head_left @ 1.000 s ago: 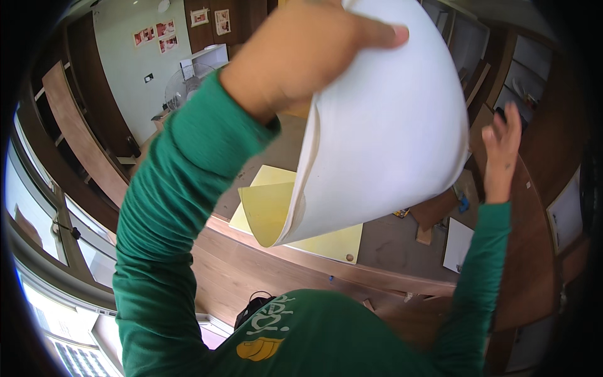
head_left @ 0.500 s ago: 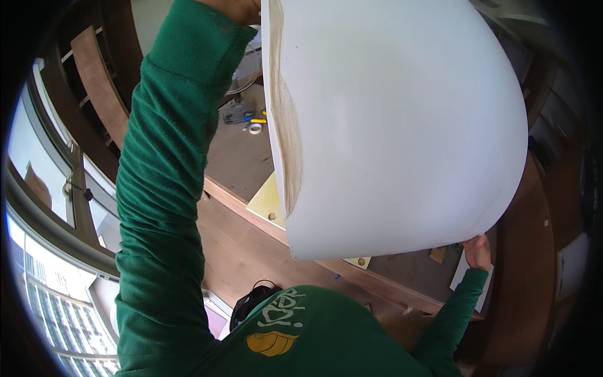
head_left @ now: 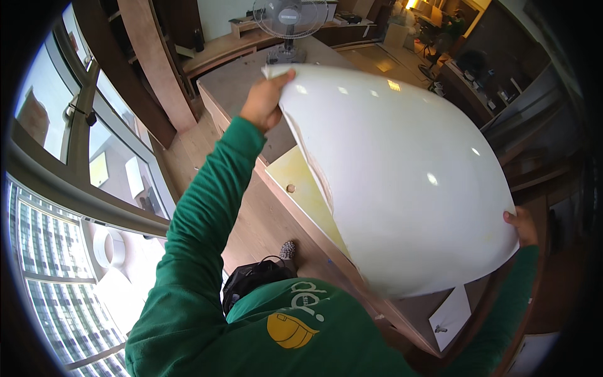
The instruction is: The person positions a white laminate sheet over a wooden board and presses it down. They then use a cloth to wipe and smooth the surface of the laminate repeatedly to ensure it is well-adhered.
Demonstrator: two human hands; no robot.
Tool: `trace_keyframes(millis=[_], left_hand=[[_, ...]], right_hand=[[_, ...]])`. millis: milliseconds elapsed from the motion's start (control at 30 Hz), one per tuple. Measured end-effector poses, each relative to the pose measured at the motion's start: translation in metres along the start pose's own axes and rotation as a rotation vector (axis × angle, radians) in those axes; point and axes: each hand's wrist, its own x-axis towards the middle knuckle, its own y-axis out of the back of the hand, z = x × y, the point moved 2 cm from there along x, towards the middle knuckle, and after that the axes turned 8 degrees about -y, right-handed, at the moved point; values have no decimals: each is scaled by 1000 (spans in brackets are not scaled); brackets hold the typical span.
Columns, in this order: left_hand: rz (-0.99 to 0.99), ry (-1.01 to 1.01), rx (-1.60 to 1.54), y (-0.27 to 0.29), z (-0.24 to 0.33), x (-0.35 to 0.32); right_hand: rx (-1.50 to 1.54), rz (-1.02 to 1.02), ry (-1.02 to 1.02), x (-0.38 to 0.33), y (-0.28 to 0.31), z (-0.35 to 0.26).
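Observation:
A large glossy white sheet (head_left: pixel 402 182) bows over the worktable, its left edge rough and brownish. My left hand (head_left: pixel 265 102) is closed round the far left corner, thumb lying on top. On the right edge my right hand (head_left: pixel 522 227) pinches the sheet, with the thumb above and the other fingers mostly hidden beneath. Under the sheet's left side a pale yellow board (head_left: pixel 304 188) with a round hole lies partly covered. A white board (head_left: pixel 453 322) with a metal fitting on it shows below the near right edge.
A desk fan (head_left: pixel 289 17) stands beyond the sheet on the wooden worktable (head_left: pixel 235 81). Windows (head_left: pixel 47 116) line my left. A black bag (head_left: pixel 254 279) is close to my body. Far off at the back right is another person (head_left: pixel 455 24). Dark wooden furniture (head_left: pixel 537 157) stands at right.
The sheet has come down and away from my head, and more of its glossy top shows. My left hand, mostly out of the picture before, is now visible. Both hands still hold the sheet.

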Motion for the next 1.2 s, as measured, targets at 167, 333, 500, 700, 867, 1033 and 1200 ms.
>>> trace_keyframes(millis=[167,333,500,700,867,1033,1200], left_hand=[[24,284,-88,82,-78,-12],[-56,28,-135,53,-39,-13],[138,119,242,81,-109,-13],[134,101,442,61,-119,-47],[70,246,589,82,-150,-101],[271,262,526,78,-195,-128],[514,96,820,75,-256,-138]], right_hand=[[-297,-48,-40,83,28,-73],[-336,-81,-15,90,27,-121],[-575,106,-93,129,-38,-167],[-735,246,112,135,-23,-171],[-730,341,265,112,-23,-148],[-743,349,379,99,-29,-114],[-599,319,492,119,-29,-81]])
